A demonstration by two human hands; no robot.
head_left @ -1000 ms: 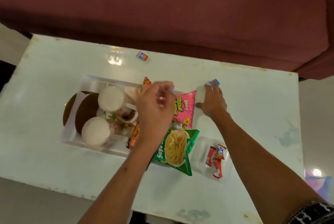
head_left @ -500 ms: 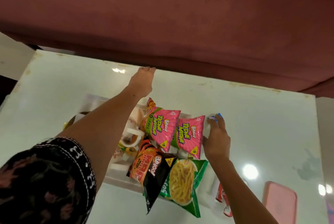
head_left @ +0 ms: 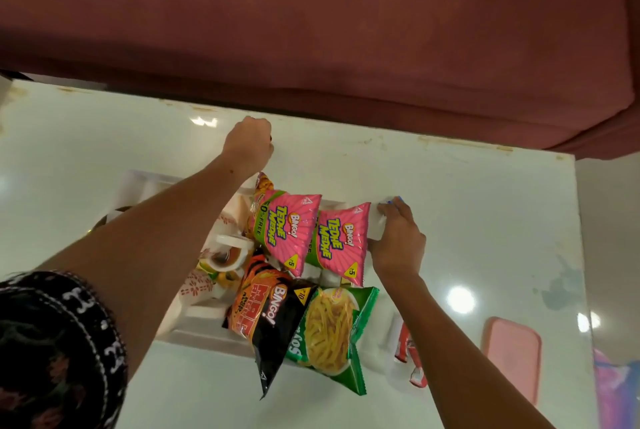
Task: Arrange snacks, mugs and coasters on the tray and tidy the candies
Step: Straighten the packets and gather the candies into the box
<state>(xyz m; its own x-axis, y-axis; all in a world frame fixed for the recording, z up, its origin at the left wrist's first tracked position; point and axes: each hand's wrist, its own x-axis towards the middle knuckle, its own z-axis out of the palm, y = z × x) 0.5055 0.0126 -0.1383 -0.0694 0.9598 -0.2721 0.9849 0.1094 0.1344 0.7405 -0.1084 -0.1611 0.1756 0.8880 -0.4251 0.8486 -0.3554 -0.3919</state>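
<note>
Left hand [head_left: 248, 143] is fisted near the bench's [head_left: 467, 207] far edge, contents unseen, presumably a stray candy. Right hand [head_left: 398, 245] steadies the tray [head_left: 201, 328], clasping its far right corner.

— What is the person wearing?
— A short black sleeve [head_left: 59, 342] with a white embroidered trim and faint reddish print is covering the left upper arm; both forearms are showing bare.
— And the hands?
— Nothing is showing on them.
</note>
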